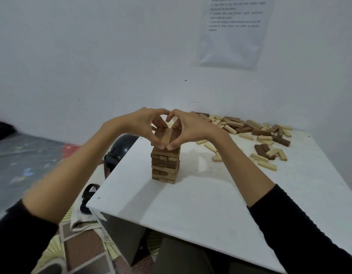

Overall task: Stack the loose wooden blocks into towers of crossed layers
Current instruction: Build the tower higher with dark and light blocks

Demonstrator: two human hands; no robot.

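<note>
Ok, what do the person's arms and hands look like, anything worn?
Black long sleeves, left sleeve and right sleeve, ending near the elbows. The left hand and right hand are bare: no gloves, rings or watch showing.

A: Lighting?
B: Dim, cool, diffuse; soft shadows on desk (pixel 191 204); pale sheen beside tower (pixel 165 165).
A: Picture quality?
B: Wide-angle bending at edges; left forearm (pixel 72 171) outline smeared; wall sheet (pixel 232 32) print soft, unreadable.

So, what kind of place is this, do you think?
Likely a plain room in a home, not a workshop: a white table with a block tower stands against a bare wall, a printed sheet is taped up, and a dark helmet sits beside it.
</note>
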